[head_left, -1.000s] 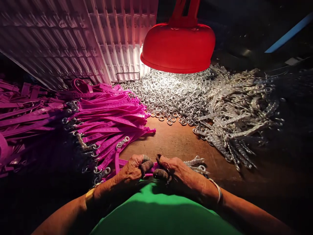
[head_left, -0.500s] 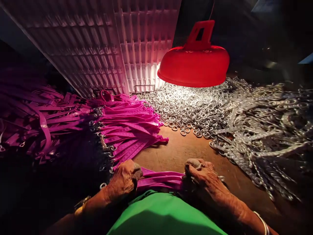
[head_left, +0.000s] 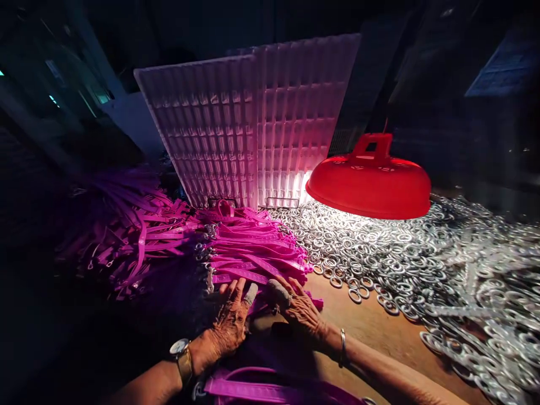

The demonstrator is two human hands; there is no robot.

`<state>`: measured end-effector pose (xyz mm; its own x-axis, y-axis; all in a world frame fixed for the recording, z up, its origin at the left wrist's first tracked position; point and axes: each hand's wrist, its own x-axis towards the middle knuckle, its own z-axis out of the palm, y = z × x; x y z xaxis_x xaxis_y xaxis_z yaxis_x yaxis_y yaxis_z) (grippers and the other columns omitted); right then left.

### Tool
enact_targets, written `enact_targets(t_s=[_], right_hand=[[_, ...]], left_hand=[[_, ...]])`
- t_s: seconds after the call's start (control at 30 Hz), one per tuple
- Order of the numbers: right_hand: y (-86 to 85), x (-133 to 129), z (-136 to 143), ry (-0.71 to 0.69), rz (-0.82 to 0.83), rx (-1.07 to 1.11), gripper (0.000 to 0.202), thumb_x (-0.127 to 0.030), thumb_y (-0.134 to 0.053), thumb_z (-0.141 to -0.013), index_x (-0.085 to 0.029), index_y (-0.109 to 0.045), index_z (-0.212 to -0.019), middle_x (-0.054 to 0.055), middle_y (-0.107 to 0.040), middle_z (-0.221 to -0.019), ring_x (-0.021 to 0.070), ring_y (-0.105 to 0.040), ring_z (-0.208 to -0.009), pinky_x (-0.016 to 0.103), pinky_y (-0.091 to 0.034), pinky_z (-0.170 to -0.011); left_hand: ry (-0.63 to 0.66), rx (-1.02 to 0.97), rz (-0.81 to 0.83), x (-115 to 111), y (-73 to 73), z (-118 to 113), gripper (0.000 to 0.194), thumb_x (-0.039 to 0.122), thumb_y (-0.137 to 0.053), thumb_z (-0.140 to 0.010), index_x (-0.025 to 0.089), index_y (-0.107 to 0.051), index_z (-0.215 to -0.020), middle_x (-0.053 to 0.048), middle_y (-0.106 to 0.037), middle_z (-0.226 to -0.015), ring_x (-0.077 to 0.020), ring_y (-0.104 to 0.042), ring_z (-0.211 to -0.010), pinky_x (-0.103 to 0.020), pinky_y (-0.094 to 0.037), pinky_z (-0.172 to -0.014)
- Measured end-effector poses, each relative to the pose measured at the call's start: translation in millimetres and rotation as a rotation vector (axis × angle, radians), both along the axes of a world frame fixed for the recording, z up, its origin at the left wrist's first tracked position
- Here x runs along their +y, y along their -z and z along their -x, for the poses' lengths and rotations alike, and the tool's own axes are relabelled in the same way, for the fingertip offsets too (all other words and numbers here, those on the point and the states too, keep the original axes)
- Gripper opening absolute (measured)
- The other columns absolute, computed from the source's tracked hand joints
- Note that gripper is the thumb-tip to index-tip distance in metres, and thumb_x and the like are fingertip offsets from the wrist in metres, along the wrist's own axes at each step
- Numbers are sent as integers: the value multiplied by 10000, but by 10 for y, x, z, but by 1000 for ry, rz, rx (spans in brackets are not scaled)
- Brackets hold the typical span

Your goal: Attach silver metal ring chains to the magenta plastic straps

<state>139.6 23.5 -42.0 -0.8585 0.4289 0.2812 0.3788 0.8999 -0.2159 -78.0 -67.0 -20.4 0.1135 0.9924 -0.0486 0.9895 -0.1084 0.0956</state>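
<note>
My left hand (head_left: 232, 315), a watch on its wrist, lies with fingers spread on the near edge of a pile of magenta straps (head_left: 253, 253). Beside it my right hand (head_left: 295, 306) rests on the same pile, fingers apart, a bangle on the wrist. Both hands wear cloth covers on some fingers. Metal clasps (head_left: 210, 275) line the pile's left side. Below my hands, at the bottom of the view, a separate bundle of magenta straps (head_left: 253, 389) lies untouched.
A red lamp (head_left: 369, 185) hangs low over a heap of metal rings (head_left: 379, 247). Silvery strands lie at the right on the wooden table (head_left: 337, 320). Behind stand pale ribbed panels (head_left: 253, 129). More purple straps (head_left: 143, 242) spread at the left.
Both hands have let go of the strap bundle near my body and moved forward onto the pile, opening. The camera view has tilted up and turned left.
</note>
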Motion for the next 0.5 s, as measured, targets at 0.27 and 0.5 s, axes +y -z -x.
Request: enact_targets(t_s=[0.27, 0.5], right_hand=[[-12, 318, 288, 129, 68, -16, 490, -158, -367, -906, -257, -465, -1376, 93, -412, -1455, 243, -323, -1359, 545, -199, -1121], [114, -380, 208, 107, 239, 6, 427, -279, -512, -869, -292, -529, -1296, 118, -540, -1293, 321, -420, -1225, 581, -291, -1004]], left_hand=[[37, 67, 76, 351, -60, 368, 689, 202, -504, -752, 254, -374, -1427, -150, -309, -1514, -373, -279, -1373, -611, -123, -1113], [56, 115, 6, 485, 78, 530, 579, 210, -477, -818, 256, -435, -1393, -151, -402, -1454, -366, -328, -1336, -625, -77, -1106]])
